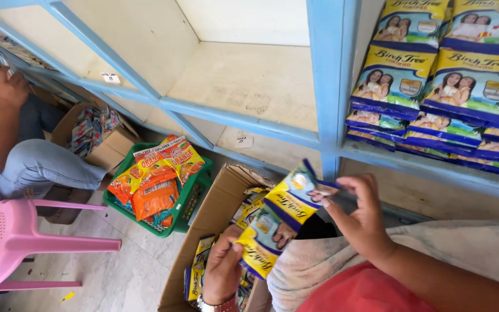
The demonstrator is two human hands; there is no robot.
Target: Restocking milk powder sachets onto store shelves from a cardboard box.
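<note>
My right hand pinches a yellow and blue pouch by its top edge, holding it up above an open cardboard box. My left hand, with a watch at the wrist, grips a second pouch of the same kind just below the first. More of these pouches lie inside the box. Stacks of matching pouches fill the shelf at the upper right.
A blue-framed shelf has a bare cream board at the middle. A green basket of orange sachets stands left of the box. Another person sits at left by a pink plastic stool and a second carton.
</note>
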